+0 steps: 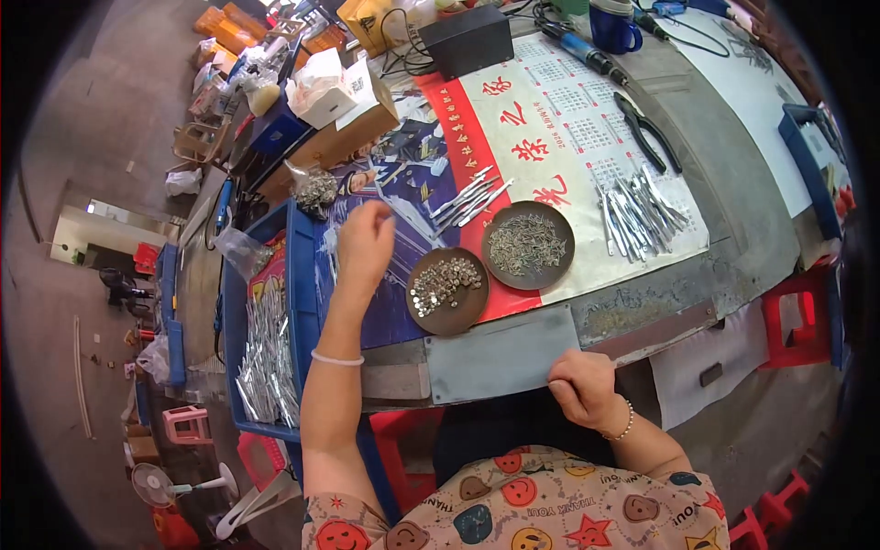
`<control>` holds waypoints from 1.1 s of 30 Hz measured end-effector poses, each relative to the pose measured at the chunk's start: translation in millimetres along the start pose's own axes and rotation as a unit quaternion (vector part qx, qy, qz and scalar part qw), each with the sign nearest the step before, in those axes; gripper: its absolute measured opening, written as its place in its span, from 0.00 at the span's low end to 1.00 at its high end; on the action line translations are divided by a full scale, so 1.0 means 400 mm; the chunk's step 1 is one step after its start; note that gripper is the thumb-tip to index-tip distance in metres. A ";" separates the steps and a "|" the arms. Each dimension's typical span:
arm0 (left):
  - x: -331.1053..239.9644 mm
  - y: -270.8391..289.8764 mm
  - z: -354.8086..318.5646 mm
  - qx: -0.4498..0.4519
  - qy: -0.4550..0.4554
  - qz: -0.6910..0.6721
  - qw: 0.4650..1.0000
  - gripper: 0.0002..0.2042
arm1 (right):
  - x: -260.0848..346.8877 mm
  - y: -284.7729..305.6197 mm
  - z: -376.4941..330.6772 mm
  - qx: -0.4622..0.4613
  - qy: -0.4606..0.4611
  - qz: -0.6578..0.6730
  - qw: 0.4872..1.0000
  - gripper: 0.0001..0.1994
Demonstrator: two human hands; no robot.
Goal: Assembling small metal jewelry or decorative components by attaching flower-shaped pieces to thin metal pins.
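My left hand (pixel 367 240) is held over the blue part of a poster sheet, its fingers curled closed. Whatever it may grip is hidden, but thin silver strips show beneath it. At the table's front edge my right hand (pixel 585 383) rests closed beside a grey metal plate (pixel 504 357); its palm is hidden. Between the hands sit two round brown dishes. The nearer dish (pixel 449 318) holds small shiny round metal pieces, and the farther dish (pixel 552 275) holds many small pin-like metal parts. Beyond them lie a small bunch of flat silver strips (pixel 472 197) and a larger bunch (pixel 637 220).
A blue bin (pixel 305 312) full of silver strips stands at left. Behind it are a bag of metal parts (pixel 314 190) and a cardboard box (pixel 353 128). Black-handled pliers (pixel 649 136), a blue power tool (pixel 587 57), a blue mug (pixel 614 27) and a black box (pixel 467 41) lie farther back.
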State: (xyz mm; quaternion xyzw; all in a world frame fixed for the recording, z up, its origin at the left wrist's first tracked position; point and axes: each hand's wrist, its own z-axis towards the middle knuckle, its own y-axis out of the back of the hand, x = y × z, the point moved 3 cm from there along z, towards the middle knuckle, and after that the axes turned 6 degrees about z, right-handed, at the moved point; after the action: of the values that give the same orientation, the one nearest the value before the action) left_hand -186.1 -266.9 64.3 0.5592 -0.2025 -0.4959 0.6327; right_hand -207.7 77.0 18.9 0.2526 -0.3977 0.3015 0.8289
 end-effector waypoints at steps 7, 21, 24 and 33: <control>-0.173 -0.138 0.107 0.054 -0.099 -0.147 0.983 0.05 | -0.002 -0.002 0.000 -0.004 0.000 -0.011 1.000 0.06; -0.602 -0.291 0.063 0.253 -0.164 -0.044 0.952 0.22 | 0.013 0.014 -0.002 -0.011 0.007 -0.072 0.997 0.08; -0.617 -0.289 0.045 0.277 -0.118 -0.021 0.953 0.24 | 0.008 -0.001 -0.021 -0.017 0.005 -0.060 0.998 0.07; -0.581 -0.327 0.089 0.237 -0.107 -0.080 0.962 0.27 | 0.022 -0.004 -0.017 -0.022 0.003 -0.075 0.997 0.08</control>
State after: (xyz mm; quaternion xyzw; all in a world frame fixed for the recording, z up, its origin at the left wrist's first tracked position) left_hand -366.4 -71.0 25.1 0.6509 -0.3358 -0.5396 0.4152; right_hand -198.8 83.0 21.8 0.2621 -0.3815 0.2308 0.8559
